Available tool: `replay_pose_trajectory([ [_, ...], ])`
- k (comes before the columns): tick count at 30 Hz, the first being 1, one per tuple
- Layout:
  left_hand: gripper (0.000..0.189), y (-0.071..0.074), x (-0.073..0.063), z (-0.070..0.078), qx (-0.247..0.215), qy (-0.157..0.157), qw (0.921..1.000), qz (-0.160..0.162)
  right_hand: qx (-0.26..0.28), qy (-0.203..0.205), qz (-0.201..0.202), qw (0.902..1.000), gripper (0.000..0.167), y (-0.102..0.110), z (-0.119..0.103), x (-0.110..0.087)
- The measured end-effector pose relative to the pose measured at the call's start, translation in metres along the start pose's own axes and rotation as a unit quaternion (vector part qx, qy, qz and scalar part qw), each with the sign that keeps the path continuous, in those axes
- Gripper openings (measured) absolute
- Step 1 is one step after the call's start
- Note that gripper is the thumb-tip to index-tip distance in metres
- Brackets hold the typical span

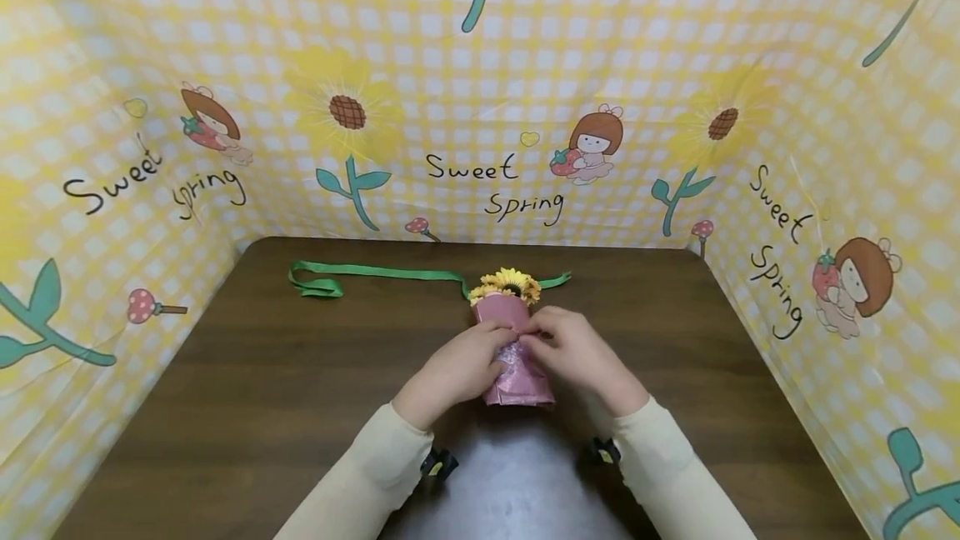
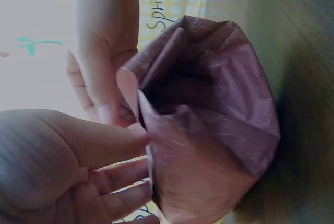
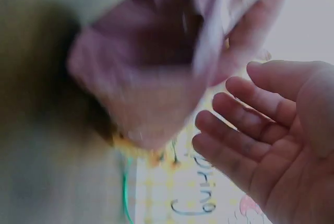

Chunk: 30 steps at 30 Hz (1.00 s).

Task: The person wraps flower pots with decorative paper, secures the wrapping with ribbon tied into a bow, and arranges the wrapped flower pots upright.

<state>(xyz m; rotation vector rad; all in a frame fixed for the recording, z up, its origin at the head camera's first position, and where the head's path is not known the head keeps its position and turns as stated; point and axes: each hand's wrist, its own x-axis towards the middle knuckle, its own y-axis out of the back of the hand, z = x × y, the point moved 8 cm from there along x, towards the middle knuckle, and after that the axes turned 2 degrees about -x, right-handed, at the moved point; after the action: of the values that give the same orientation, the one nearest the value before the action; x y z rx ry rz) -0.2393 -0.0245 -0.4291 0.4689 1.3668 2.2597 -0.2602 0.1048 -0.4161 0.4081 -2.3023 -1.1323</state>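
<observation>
A small bouquet of yellow sunflowers (image 1: 508, 280) lies on the table in pink wrapping paper (image 1: 517, 386). Its blooms point away from me, and the paper's open lower end faces me. My left hand (image 1: 457, 365) lies along the left side of the wrap. In the left wrist view its thumb (image 2: 112, 143) and fingers pinch the paper's edge. My right hand (image 1: 573, 352) is at the wrap's right side. Its fingers (image 3: 240, 114) are loosely bent and hold nothing in the right wrist view, where the paper is blurred. The stems are hidden inside the dark opening.
A green ribbon (image 1: 390, 272) runs along the back of the brown table (image 1: 300, 440) and passes behind the flowers. Its free end (image 1: 555, 280) shows to their right. A yellow checked cloth (image 1: 465, 90) encloses the back and both sides.
</observation>
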Motion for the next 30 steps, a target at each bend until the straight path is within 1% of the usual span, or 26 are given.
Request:
replay_pose_trajectory([
  [2, 0.043, 0.001, 0.0, 0.002, 0.022, 0.0, 0.9997, -0.005, -0.01, -0.03, 0.01, 0.9994, 0.011, 0.01, 0.018, 0.008],
  [4, 0.042, 0.002, 0.0, 0.002, 0.032, 0.005, 0.9994, -0.01, -0.026, -0.069, 0.026, 0.9969, 0.012, 0.019, 0.044, 0.019],
  [6, 0.042, 0.003, 0.0, 0.001, 0.033, 0.013, 0.9993, -0.014, -0.043, -0.115, 0.038, 0.9917, 0.013, 0.024, 0.073, 0.031],
  [8, 0.041, 0.003, 0.0, -0.001, 0.033, 0.017, 0.9992, -0.016, -0.055, -0.156, 0.036, 0.9855, 0.015, 0.023, 0.102, 0.045],
  [9, 0.041, 0.003, 0.0, -0.002, 0.031, 0.017, 0.9992, -0.015, -0.062, -0.17, 0.03, 0.983, 0.016, 0.019, 0.114, 0.052],
  [11, 0.04, 0.003, -0.002, -0.006, 0.03, 0.024, 0.9992, -0.016, -0.075, -0.189, 0.0, 0.9792, 0.021, 0.007, 0.134, 0.064],
  [14, 0.039, 0.006, -0.006, -0.011, 0.029, 0.037, 0.9988, -0.014, -0.1, -0.188, -0.055, 0.9755, 0.03, -0.019, 0.155, 0.077],
  [16, 0.039, 0.008, -0.008, -0.013, 0.032, 0.045, 0.9984, -0.013, -0.14, -0.181, -0.077, 0.9705, 0.029, -0.033, 0.163, 0.082],
  [18, 0.038, 0.01, -0.01, -0.013, 0.035, 0.046, 0.9983, -0.009, -0.193, -0.169, -0.081, 0.9631, 0.022, -0.038, 0.166, 0.084],
  [20, 0.038, 0.011, -0.01, -0.012, 0.038, 0.043, 0.9983, -0.006, -0.249, -0.154, -0.075, 0.9533, 0.011, -0.037, 0.164, 0.085],
  [22, 0.038, 0.011, -0.011, -0.011, 0.039, 0.041, 0.9984, -0.004, -0.281, -0.145, -0.066, 0.9462, 0.01, -0.03, 0.161, 0.085],
  [23, 0.038, 0.011, -0.01, -0.011, 0.039, 0.043, 0.9983, -0.003, -0.287, -0.143, -0.062, 0.9453, 0.011, -0.025, 0.16, 0.085],
  [25, 0.038, 0.01, -0.01, -0.009, 0.043, 0.044, 0.9981, -0.005, -0.279, -0.152, -0.051, 0.9468, 0.012, -0.011, 0.159, 0.083],
  [28, 0.038, 0.01, -0.01, -0.005, 0.052, 0.044, 0.9976, -0.006, -0.252, -0.167, -0.02, 0.9529, 0.016, 0.017, 0.159, 0.076],
  [30, 0.038, 0.01, -0.01, -0.001, 0.061, 0.044, 0.9972, -0.005, -0.235, -0.164, 0.001, 0.9582, 0.018, 0.037, 0.159, 0.069],
])
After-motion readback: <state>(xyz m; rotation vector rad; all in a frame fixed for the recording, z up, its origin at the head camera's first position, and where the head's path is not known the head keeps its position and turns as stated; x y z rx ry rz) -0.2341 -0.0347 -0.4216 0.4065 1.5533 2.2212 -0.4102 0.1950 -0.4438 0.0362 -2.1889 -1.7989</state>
